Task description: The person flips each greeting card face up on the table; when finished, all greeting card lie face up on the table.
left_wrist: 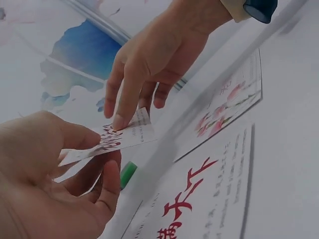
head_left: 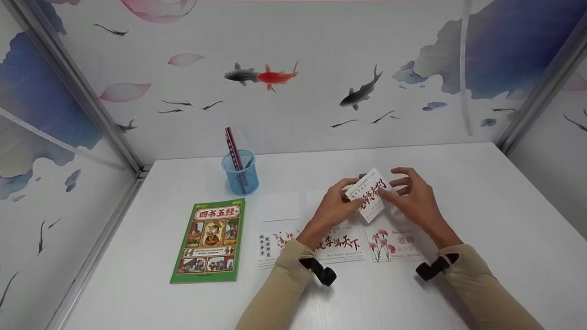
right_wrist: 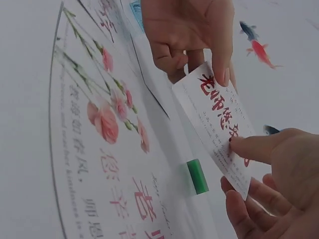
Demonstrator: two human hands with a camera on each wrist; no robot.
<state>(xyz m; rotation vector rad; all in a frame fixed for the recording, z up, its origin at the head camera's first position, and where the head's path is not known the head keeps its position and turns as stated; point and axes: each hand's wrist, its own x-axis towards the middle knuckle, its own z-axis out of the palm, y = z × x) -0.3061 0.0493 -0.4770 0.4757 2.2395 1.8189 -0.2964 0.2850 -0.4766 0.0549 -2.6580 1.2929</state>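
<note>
A small white card with red brush lettering (head_left: 369, 206) is held up, tilted, above the table. My left hand (head_left: 337, 204) pinches its left edge, thumb on the printed face and fingers behind. On the other side my right hand (head_left: 415, 201) has its thumb pressed on the lettering, with fingers behind the card's edge in the right wrist view. Below the hands lie a carnation card (right_wrist: 107, 119), a card with large red characters (left_wrist: 184, 199) and, farther left, a blossom card (head_left: 270, 247). The forearms and hands partly cover these.
A green picture-covered book (head_left: 208, 240) lies at the left. Behind it stands a blue pen cup (head_left: 241, 176) with striped pencils. Blank white paper (head_left: 277, 206) lies beyond the cards. A small green block (right_wrist: 197, 177) sits past the carnation card. A printed wall panel (head_left: 302, 119) closes off the back.
</note>
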